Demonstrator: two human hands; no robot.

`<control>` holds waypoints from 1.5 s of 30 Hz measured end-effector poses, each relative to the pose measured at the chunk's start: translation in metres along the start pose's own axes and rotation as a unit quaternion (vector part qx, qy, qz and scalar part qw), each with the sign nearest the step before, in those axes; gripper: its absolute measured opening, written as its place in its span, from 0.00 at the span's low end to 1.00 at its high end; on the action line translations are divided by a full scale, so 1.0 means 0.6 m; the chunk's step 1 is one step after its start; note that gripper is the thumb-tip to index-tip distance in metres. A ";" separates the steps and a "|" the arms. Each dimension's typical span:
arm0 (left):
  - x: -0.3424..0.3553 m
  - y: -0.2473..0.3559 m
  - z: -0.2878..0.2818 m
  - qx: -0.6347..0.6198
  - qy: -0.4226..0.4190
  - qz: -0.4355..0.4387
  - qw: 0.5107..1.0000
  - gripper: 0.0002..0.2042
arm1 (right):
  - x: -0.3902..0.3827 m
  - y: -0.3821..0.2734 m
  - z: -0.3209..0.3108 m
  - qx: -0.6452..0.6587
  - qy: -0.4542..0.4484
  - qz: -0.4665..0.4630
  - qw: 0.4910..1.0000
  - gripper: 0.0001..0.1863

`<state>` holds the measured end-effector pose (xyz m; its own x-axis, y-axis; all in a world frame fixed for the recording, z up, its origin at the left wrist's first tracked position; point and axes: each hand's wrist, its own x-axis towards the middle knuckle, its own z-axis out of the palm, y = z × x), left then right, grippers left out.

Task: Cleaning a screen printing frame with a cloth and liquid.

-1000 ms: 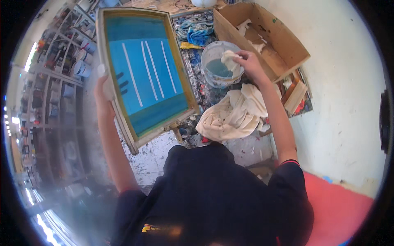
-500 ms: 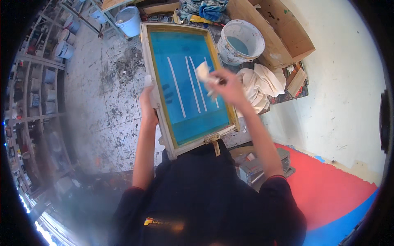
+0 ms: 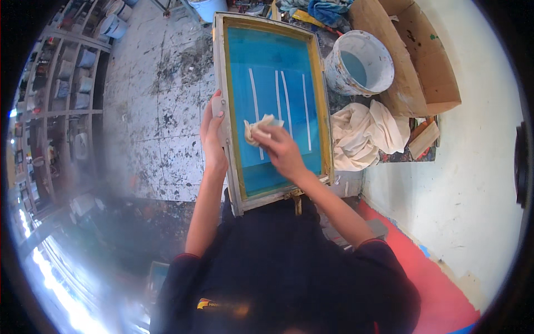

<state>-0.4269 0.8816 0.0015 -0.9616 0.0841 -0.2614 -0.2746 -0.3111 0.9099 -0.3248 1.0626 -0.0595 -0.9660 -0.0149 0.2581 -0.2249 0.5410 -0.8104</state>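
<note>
A silk-screen frame (image 3: 233, 172) with a blue mesh and several pale vertical stripes is tilted up in front of me, its lower end against my body. My left hand (image 3: 212, 136) grips the left rail, with the fingers partly hidden along its edge. In my right hand (image 3: 282, 153) is a crumpled cream rag (image 3: 257, 132), pressed on the mesh over the lower part of the leftmost stripe. A hinge clamp (image 3: 293, 195) sits on the frame's bottom rail.
Right of the frame stands a paint-stained white bucket (image 3: 378, 61) holding bluish liquid. A cream cloth (image 3: 356, 139) lies below it, and a cardboard box (image 3: 439, 67) stands beside the wall. Shelves (image 3: 67, 72) line the far left, across a stained floor (image 3: 161, 111).
My right hand has brought the rag from above the stripes on the right down and left onto the mesh. The view has shifted, and my left hand still holds the frame.
</note>
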 end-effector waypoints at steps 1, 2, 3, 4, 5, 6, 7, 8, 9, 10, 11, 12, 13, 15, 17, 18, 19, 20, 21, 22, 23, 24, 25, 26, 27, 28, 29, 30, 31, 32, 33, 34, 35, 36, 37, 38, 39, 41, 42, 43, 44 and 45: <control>-0.003 -0.001 0.003 -0.009 0.007 0.006 1.000 0.30 | -0.016 -0.002 0.005 -0.041 -0.012 -0.036 0.998 0.23; -0.004 -0.001 0.004 -0.004 0.014 0.004 1.000 0.30 | -0.029 0.000 0.008 -0.033 -0.016 -0.035 0.999 0.23; -0.007 0.003 0.006 0.009 0.016 0.000 1.000 0.30 | -0.037 -0.003 0.008 -0.033 -0.040 -0.090 0.995 0.24; -0.010 0.005 0.008 0.021 0.019 -0.003 1.000 0.30 | -0.043 -0.004 0.009 -0.032 -0.063 -0.145 0.987 0.24; -0.013 0.004 0.007 0.026 0.025 -0.006 0.999 0.30 | -0.030 0.011 0.014 -0.024 -0.065 -0.143 0.987 0.24; -0.015 0.000 0.007 0.040 0.036 0.012 0.998 0.30 | 0.017 0.036 0.018 -0.035 -0.053 -0.185 0.981 0.24; -0.018 -0.001 0.011 0.054 0.046 0.030 0.997 0.31 | 0.073 0.060 0.015 -0.046 -0.039 -0.225 0.972 0.23; -0.026 0.002 0.017 0.060 0.055 0.028 0.996 0.31 | 0.147 0.073 0.008 -0.080 0.018 -0.272 0.959 0.22; -0.029 0.012 0.038 0.068 0.055 0.033 0.996 0.31 | 0.214 0.103 0.008 -0.103 0.051 -0.247 0.962 0.22; -0.028 0.015 0.051 0.074 0.055 0.037 0.995 0.31 | 0.287 0.130 0.000 -0.125 0.087 -0.225 0.962 0.21; -0.023 0.020 0.065 0.078 0.050 0.034 0.995 0.31 | 0.359 0.163 -0.007 -0.114 0.113 -0.198 0.967 0.20; -0.020 0.023 0.073 0.079 0.044 0.034 0.995 0.30 | 0.398 0.183 -0.010 -0.103 0.137 -0.171 0.970 0.19; -0.023 0.026 0.071 0.080 0.045 0.035 0.995 0.30 | 0.399 0.175 -0.003 -0.098 0.133 -0.170 0.971 0.19; -0.033 0.030 0.071 0.087 0.055 0.046 0.994 0.29 | 0.402 0.164 0.000 -0.079 0.087 -0.173 0.978 0.18; -0.037 0.025 0.056 0.087 0.073 0.058 0.992 0.29 | 0.281 0.115 0.008 -0.019 0.025 -0.186 0.982 0.19; -0.037 0.021 0.047 0.100 0.072 0.061 0.990 0.29 | 0.193 0.079 0.004 -0.001 -0.003 -0.166 0.986 0.21; -0.035 0.020 0.046 0.113 0.068 0.066 0.989 0.29 | 0.103 0.055 0.005 0.008 -0.032 -0.152 0.988 0.23; -0.034 0.015 0.047 0.108 0.069 0.065 0.990 0.29 | 0.018 0.023 -0.010 0.023 -0.069 -0.154 0.985 0.24; -0.034 0.020 0.059 0.116 0.073 0.064 0.988 0.29 | -0.054 -0.001 -0.025 0.038 -0.112 -0.154 0.981 0.23; -0.037 0.026 0.065 0.127 0.080 0.063 0.987 0.29 | -0.093 -0.015 -0.031 0.057 -0.155 -0.156 0.974 0.22; -0.042 0.027 0.064 0.126 0.078 0.062 0.987 0.29 | -0.076 -0.017 -0.031 0.056 -0.154 -0.154 0.974 0.22; -0.048 0.024 0.058 0.113 0.074 0.071 0.988 0.30 | -0.036 -0.012 -0.026 0.047 -0.103 -0.173 0.978 0.22; -0.058 0.024 0.057 0.100 0.069 0.079 0.989 0.30 | 0.009 0.000 -0.019 0.037 -0.052 -0.190 0.980 0.22; -0.066 0.028 0.065 0.101 0.065 0.078 0.990 0.30 | 0.079 0.034 -0.004 0.015 -0.010 -0.188 0.982 0.19; -0.071 0.029 0.069 0.111 0.063 0.077 0.989 0.30 | 0.171 0.038 0.000 -0.003 0.057 -0.192 0.980 0.18; -0.069 0.029 0.082 0.120 0.049 0.075 0.989 0.30 | 0.258 0.059 -0.004 -0.026 0.085 -0.177 0.980 0.17; -0.065 0.032 0.096 0.122 0.040 0.077 0.989 0.30 | 0.341 0.083 -0.006 -0.020 0.111 -0.173 0.978 0.16; -0.061 0.030 0.110 0.103 0.032 0.077 0.991 0.30 | 0.412 0.116 -0.004 -0.024 0.140 -0.172 0.975 0.16; -0.062 0.029 0.117 0.086 0.030 0.076 0.993 0.30 | 0.447 0.135 -0.001 -0.024 0.165 -0.172 0.971 0.15; -0.063 0.030 0.109 0.088 0.033 0.077 0.993 0.30 | 0.438 0.125 0.009 -0.020 0.163 -0.172 0.971 0.15; -0.062 0.031 0.101 0.093 0.043 0.080 0.991 0.30 | 0.417 0.104 0.014 -0.017 0.137 -0.141 0.980 0.15; -0.063 0.029 0.097 0.096 0.051 0.081 0.991 0.29 | 0.382 0.081 0.015 -0.017 0.110 -0.108 0.988 0.15; -0.066 0.033 0.097 0.092 0.054 0.080 0.991 0.29 | 0.315 0.052 0.015 0.036 0.098 -0.090 0.990 0.15; -0.065 0.030 0.105 0.078 0.063 0.071 0.992 0.28 | 0.231 0.038 0.012 0.040 0.066 -0.051 0.996 0.15; -0.068 0.033 0.103 0.068 0.082 0.063 0.992 0.28 | 0.143 0.001 0.012 0.085 0.023 -0.001 0.996 0.15; -0.066 0.031 0.101 0.064 0.080 0.061 0.993 0.28 | 0.058 -0.032 0.009 0.094 0.026 0.013 0.995 0.15; -0.064 0.026 0.091 0.072 0.080 0.057 0.993 0.28 | -0.015 -0.073 -0.005 0.106 -0.006 0.062 0.992 0.16; -0.064 0.034 0.090 0.081 0.078 0.051 0.992 0.29 | -0.091 -0.132 -0.031 0.140 -0.032 0.121 0.982 0.14; -0.067 0.033 0.096 0.077 0.081 0.049 0.993 0.28 | -0.088 -0.129 -0.029 0.138 -0.031 0.123 0.982 0.14; -0.071 0.033 0.100 0.073 0.084 0.045 0.993 0.27 | -0.078 -0.123 -0.028 0.132 -0.029 0.116 0.984 0.13; -0.072 0.030 0.092 0.073 0.085 0.043 0.993 0.27 | -0.063 -0.114 -0.025 0.127 -0.028 0.107 0.986 0.13; -0.070 0.021 0.082 0.068 0.079 0.049 0.993 0.28 | -0.018 -0.084 -0.008 0.110 0.008 0.070 0.991 0.11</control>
<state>-0.3904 0.9204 0.0398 -0.9740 -0.0937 -0.2063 -0.1873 -0.1796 0.9657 -0.3026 1.0396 -0.0186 -0.9879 0.0612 0.1422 -0.1133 0.3408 -0.9333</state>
